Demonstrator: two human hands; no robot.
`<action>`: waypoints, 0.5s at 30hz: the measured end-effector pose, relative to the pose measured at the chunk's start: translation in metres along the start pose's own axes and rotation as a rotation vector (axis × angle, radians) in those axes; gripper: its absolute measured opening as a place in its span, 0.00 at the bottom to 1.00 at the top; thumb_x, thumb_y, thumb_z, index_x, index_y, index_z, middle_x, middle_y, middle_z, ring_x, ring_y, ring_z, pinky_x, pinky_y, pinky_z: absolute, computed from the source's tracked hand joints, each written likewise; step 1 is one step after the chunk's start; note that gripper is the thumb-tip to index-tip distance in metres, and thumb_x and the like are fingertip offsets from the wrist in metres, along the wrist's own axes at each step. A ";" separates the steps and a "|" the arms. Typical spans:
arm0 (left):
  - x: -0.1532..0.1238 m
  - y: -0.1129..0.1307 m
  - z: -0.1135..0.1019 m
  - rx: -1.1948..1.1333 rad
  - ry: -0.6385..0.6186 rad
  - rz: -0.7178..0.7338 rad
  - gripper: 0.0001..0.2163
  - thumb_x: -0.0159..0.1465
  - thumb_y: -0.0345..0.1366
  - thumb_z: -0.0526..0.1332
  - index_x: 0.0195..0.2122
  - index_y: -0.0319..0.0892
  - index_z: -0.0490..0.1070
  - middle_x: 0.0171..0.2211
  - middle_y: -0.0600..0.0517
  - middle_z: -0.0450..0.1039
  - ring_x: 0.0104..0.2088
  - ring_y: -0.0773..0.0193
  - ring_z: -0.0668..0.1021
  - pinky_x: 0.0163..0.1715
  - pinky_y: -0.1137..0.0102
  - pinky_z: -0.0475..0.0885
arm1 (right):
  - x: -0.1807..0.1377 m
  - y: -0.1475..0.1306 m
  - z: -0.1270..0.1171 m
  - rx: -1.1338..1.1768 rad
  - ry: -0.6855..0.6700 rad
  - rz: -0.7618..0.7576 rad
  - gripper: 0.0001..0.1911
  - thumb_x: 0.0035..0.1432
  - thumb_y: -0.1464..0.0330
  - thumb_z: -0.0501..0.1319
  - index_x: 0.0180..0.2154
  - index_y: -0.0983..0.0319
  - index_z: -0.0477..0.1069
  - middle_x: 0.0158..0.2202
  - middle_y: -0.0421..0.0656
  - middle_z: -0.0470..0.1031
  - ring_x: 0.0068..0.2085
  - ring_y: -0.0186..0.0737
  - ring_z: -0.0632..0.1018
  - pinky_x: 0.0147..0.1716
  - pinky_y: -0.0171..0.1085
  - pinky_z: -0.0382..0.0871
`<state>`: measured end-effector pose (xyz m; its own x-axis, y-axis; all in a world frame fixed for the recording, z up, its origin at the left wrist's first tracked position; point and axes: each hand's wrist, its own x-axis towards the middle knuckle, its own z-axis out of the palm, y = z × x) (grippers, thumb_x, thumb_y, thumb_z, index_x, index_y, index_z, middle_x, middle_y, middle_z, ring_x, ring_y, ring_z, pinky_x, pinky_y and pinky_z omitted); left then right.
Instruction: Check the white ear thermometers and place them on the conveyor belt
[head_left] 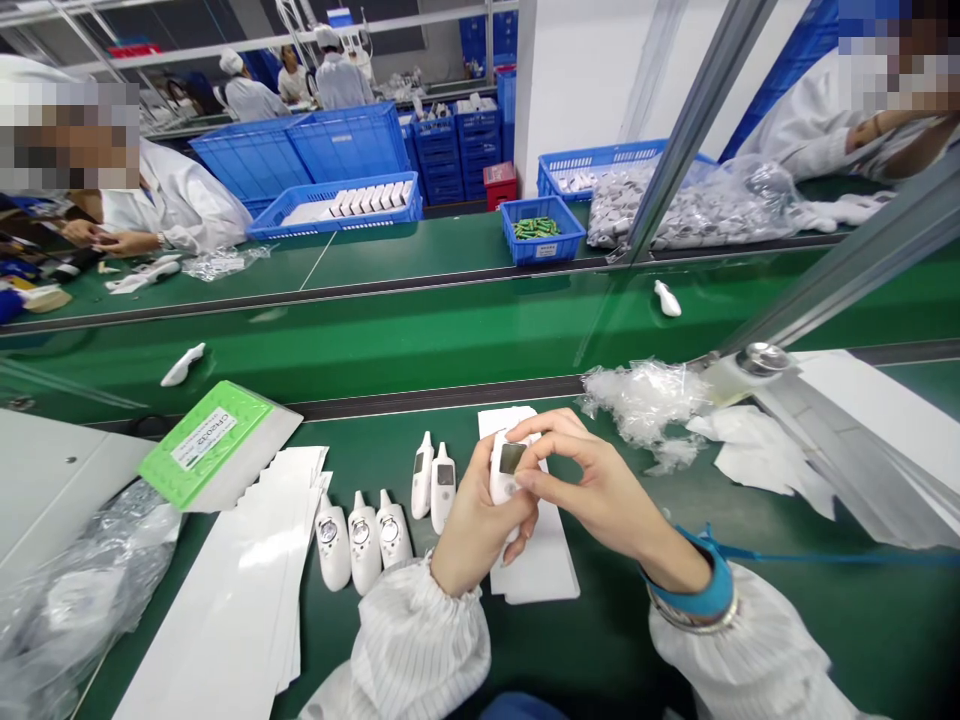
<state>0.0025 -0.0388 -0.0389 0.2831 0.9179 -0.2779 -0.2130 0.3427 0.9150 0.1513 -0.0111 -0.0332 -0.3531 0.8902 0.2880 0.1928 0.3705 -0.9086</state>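
Observation:
My left hand (480,515) grips a white handheld digital thermometer (508,470) with a small dark display, and my right hand (592,480) pinches its upper end between thumb and fingers. Under them lies a white card sheet (544,565). Just left of my left hand, two similar thermometers (433,480) stand close together. Three more with round silver parts (365,545) lie beside them. A blue strap (697,580) circles my right wrist, and striped white sleeves cover both forearms.
A stack of white paper strips (240,580) and a green-labelled pad (210,445) lie at left, by a clear plastic bag (82,600). Crumpled film (645,400) sits right. A green conveyor belt (375,345) carries white parts. Co-workers and blue crates (337,140) are beyond it.

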 end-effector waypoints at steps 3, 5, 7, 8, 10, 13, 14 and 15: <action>0.001 -0.001 -0.001 -0.018 0.014 0.004 0.23 0.58 0.32 0.64 0.52 0.45 0.55 0.20 0.62 0.66 0.12 0.74 0.61 0.07 0.81 0.56 | -0.001 -0.002 -0.001 -0.007 -0.040 -0.010 0.07 0.60 0.67 0.62 0.29 0.56 0.73 0.47 0.41 0.75 0.51 0.45 0.71 0.52 0.48 0.66; 0.000 0.000 -0.001 -0.019 0.016 -0.012 0.25 0.56 0.31 0.64 0.52 0.45 0.55 0.20 0.62 0.66 0.12 0.74 0.62 0.07 0.81 0.57 | -0.001 -0.002 0.000 -0.013 -0.013 -0.012 0.07 0.60 0.67 0.62 0.29 0.56 0.72 0.46 0.41 0.76 0.50 0.45 0.72 0.52 0.49 0.66; -0.001 0.002 0.001 -0.006 0.003 -0.035 0.24 0.57 0.32 0.64 0.52 0.45 0.54 0.18 0.63 0.65 0.12 0.74 0.62 0.07 0.81 0.56 | 0.000 -0.001 0.002 -0.030 0.040 -0.021 0.06 0.61 0.68 0.61 0.29 0.56 0.72 0.45 0.42 0.76 0.50 0.45 0.72 0.51 0.49 0.66; -0.001 0.003 0.002 0.000 -0.005 -0.045 0.24 0.57 0.33 0.64 0.52 0.45 0.54 0.17 0.63 0.65 0.11 0.74 0.61 0.07 0.81 0.56 | 0.001 0.000 0.003 -0.040 0.067 -0.028 0.06 0.61 0.68 0.61 0.30 0.56 0.72 0.45 0.42 0.76 0.49 0.45 0.72 0.51 0.49 0.66; -0.003 0.004 0.003 0.005 -0.017 -0.057 0.23 0.58 0.34 0.64 0.51 0.44 0.54 0.15 0.64 0.64 0.10 0.75 0.60 0.07 0.82 0.56 | 0.001 0.001 0.005 -0.057 0.106 -0.043 0.06 0.60 0.69 0.62 0.30 0.56 0.72 0.44 0.41 0.76 0.49 0.44 0.72 0.51 0.48 0.66; -0.004 0.005 0.004 -0.005 -0.025 -0.058 0.23 0.58 0.35 0.64 0.51 0.44 0.54 0.15 0.64 0.64 0.09 0.75 0.59 0.06 0.82 0.55 | 0.002 0.002 0.006 -0.060 0.125 -0.054 0.06 0.60 0.70 0.62 0.30 0.56 0.72 0.43 0.41 0.76 0.48 0.44 0.72 0.50 0.46 0.66; -0.005 0.006 0.005 -0.007 -0.027 -0.058 0.23 0.59 0.35 0.64 0.51 0.44 0.54 0.15 0.64 0.64 0.09 0.76 0.59 0.06 0.82 0.55 | 0.002 0.001 0.006 -0.057 0.127 -0.055 0.06 0.60 0.70 0.62 0.30 0.56 0.72 0.43 0.41 0.76 0.48 0.44 0.73 0.50 0.46 0.66; -0.005 0.006 0.005 -0.009 -0.027 -0.057 0.23 0.59 0.35 0.65 0.51 0.44 0.54 0.15 0.64 0.64 0.08 0.76 0.59 0.06 0.82 0.55 | 0.002 0.001 0.006 -0.053 0.131 -0.056 0.06 0.60 0.70 0.62 0.30 0.56 0.72 0.43 0.41 0.77 0.47 0.44 0.73 0.49 0.46 0.67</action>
<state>0.0043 -0.0423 -0.0309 0.3202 0.8913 -0.3209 -0.2041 0.3957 0.8954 0.1455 -0.0106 -0.0354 -0.2427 0.8934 0.3781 0.2256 0.4311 -0.8737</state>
